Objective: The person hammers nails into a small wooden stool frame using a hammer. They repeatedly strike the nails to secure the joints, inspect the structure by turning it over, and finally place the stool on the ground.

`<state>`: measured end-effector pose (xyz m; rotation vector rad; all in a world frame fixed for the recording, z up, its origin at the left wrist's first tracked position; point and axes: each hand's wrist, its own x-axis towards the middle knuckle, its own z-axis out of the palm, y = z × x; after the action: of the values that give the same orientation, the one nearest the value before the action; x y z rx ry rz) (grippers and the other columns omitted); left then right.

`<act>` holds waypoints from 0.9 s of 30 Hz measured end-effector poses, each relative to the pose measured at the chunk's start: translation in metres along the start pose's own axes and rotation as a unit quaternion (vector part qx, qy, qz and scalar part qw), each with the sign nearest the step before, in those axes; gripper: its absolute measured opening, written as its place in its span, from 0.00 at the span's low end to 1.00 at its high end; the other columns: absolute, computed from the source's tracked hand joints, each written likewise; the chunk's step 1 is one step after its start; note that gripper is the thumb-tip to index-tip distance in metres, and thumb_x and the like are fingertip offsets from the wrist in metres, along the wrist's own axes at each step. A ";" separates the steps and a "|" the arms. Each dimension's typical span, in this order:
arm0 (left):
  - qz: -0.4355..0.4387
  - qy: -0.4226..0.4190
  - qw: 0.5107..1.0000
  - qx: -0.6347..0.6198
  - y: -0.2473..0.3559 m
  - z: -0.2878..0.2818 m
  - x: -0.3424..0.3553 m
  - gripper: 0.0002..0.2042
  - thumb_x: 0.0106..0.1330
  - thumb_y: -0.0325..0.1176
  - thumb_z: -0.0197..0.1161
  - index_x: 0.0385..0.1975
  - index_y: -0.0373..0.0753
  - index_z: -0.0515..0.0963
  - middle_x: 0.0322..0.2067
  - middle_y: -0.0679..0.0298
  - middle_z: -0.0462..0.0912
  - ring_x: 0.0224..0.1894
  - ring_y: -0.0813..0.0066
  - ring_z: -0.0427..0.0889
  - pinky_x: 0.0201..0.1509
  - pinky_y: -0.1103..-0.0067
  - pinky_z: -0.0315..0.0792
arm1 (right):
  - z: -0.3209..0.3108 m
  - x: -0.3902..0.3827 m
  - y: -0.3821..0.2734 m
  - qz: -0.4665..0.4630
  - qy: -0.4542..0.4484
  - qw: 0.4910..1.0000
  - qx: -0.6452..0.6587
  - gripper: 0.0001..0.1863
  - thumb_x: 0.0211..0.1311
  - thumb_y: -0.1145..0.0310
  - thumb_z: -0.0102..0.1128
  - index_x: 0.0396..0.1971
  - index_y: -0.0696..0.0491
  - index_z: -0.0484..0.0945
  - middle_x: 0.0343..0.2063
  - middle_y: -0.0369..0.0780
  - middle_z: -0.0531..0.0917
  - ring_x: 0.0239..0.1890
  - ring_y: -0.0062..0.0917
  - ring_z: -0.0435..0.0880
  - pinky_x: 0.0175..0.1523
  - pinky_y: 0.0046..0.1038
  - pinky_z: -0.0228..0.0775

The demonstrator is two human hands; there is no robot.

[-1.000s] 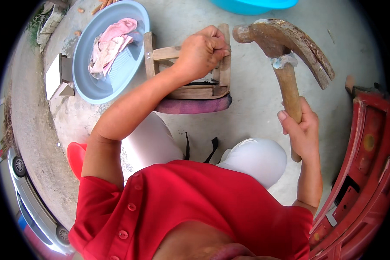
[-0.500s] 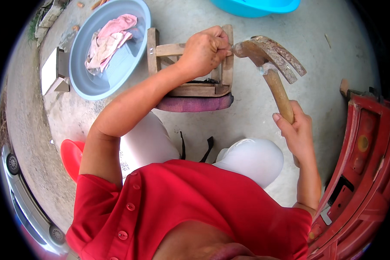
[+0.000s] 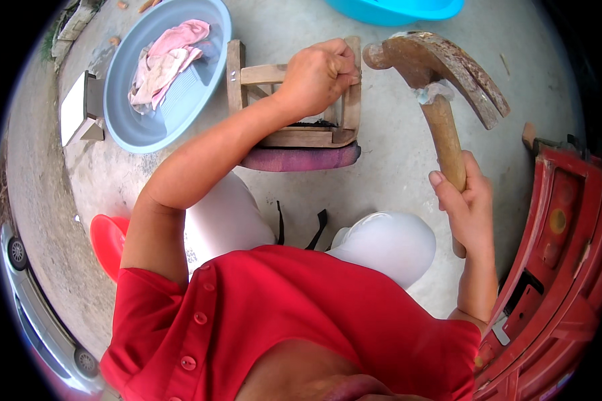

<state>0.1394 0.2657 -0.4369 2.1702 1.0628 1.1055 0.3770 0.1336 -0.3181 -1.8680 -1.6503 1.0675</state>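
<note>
A small wooden stool (image 3: 297,138) lies tipped over in front of my knees, its purple padded seat (image 3: 301,158) toward me and its legs pointing away. My left hand (image 3: 320,75) rests at its right-hand leg. The fingers there are pinched together at the leg's outer side; what sits between them is too small to make out. In my right hand (image 3: 469,204) is a claw hammer (image 3: 445,137), gripped by its wooden handle. Its rusty head (image 3: 441,61) is raised to the right of the stool leg, apart from it, with the round face toward my left fingers.
A grey-blue basin (image 3: 117,123) with pink cloths (image 3: 170,63) stands at the far left. Another bright blue basin (image 3: 394,12) is at the top. A red basin (image 3: 108,244) lies by my left side. Red metal panels (image 3: 548,260) line the right. A car (image 3: 43,314) is at lower left.
The hammer has moved away from the stool leg, to the right, and its head has swung up. My left hand stays at the leg, and the stool has not moved.
</note>
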 end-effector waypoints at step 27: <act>-0.022 -0.002 1.000 0.005 0.003 -0.002 0.000 0.03 0.52 0.24 0.67 0.25 0.35 0.81 0.29 0.64 0.78 0.26 0.67 0.77 0.32 0.77 0.71 | 0.000 -0.005 -0.009 -0.047 0.049 0.997 -0.019 0.10 0.58 0.67 0.61 0.31 0.56 0.70 0.12 0.36 0.68 0.17 0.17 0.65 0.23 0.23 0.59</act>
<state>0.1394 0.2640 -0.4340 2.1455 1.1103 1.0789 0.3717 0.1308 -0.3104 -1.8153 -1.6948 0.8981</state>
